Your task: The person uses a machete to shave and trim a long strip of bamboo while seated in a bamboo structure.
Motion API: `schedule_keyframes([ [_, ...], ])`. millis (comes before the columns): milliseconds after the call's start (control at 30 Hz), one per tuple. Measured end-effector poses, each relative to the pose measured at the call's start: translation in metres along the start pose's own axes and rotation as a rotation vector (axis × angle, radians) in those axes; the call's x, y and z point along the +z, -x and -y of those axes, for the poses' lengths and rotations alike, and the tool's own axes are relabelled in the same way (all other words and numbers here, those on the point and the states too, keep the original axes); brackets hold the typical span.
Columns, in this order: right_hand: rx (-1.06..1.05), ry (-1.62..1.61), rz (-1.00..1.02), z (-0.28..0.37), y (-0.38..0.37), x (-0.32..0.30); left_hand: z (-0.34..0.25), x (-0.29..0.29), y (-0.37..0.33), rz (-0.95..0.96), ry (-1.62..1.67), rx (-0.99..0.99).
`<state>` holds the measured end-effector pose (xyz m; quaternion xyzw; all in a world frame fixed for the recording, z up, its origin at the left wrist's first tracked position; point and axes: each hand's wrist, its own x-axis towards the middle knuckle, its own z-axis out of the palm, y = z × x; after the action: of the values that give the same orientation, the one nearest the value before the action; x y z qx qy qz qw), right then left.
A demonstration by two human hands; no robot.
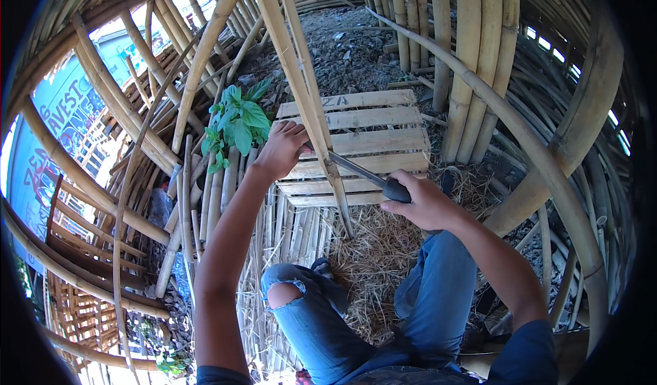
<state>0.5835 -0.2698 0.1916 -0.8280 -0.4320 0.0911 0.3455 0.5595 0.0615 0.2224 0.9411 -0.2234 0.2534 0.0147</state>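
1. Split bamboo strip (317,125): pale straw-yellow with faint lengthwise grain.
2. Knife: black handle (396,190), dark grey blade (359,171) with a lighter streak.
3. Slatted crate (373,140): creamy blond wood in parallel light bands, dark gaps between; dark lettering marks its far slat.
4. Straw (373,248): golden brown, mottled with darker patches.
5. Jeans (308,323): faded mid-blue, paler on the thighs, frayed whitish around a torn knee.
6. Shirt sleeve (530,351): dark navy.
7. Leafy plant (243,118): vivid green.
8. Upright poles (467,56): warm tan, ringed at the joints.
9. Soil (328,36): dark grey, flecked lighter.
10. Outside wall (51,152): light blue, with red and dark blue lettering.
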Motion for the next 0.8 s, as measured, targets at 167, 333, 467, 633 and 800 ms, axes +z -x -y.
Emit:
schedule_keyframes([
  [167, 0.051, -0.13, -0.088, 0.026, 0.016, -0.015, -0.031, -0.024, -0.01, -0.337, -0.178, -0.151],
  [333, 0.185, -0.173, -0.119, 0.082, 0.023, -0.072, -0.048, -0.049, 0.019, -0.66, -0.098, -0.368],
  [467, 0.25, -0.189, -0.195, 0.141, 0.035, -0.119, -0.051, -0.056, 0.038, -0.749, -0.016, -0.479],
  [633, 0.362, -0.169, -0.139, 0.14, 0.017, -0.121, -0.046, -0.051, 0.052, -0.838, 0.002, -0.605],
  [800, 0.319, 0.087, 0.015, 0.047, -0.06, 0.033, -0.056, -0.043, 0.057, -1.002, 0.115, -0.798],
])
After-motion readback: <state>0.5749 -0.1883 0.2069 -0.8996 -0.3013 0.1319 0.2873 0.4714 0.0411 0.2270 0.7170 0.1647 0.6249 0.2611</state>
